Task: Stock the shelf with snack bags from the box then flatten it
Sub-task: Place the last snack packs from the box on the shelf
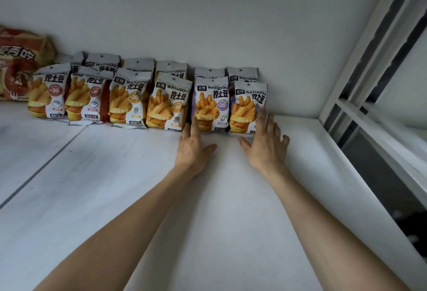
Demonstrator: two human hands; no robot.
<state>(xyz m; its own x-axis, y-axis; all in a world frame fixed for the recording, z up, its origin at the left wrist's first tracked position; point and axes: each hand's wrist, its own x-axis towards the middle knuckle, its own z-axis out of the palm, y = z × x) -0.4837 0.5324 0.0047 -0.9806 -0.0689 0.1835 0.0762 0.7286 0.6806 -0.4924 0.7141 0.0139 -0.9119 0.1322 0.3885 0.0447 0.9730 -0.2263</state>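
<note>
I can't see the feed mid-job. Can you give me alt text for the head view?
Two open hands reach across the white shelf, the left hand and right hand flanking the purple snack bags at the right end of a row of upright fries bags against the back wall. A larger red bag sits at the far left.

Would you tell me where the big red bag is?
Head view: the big red bag sits far left on the shelf, beside the leftmost fries bag.
</note>
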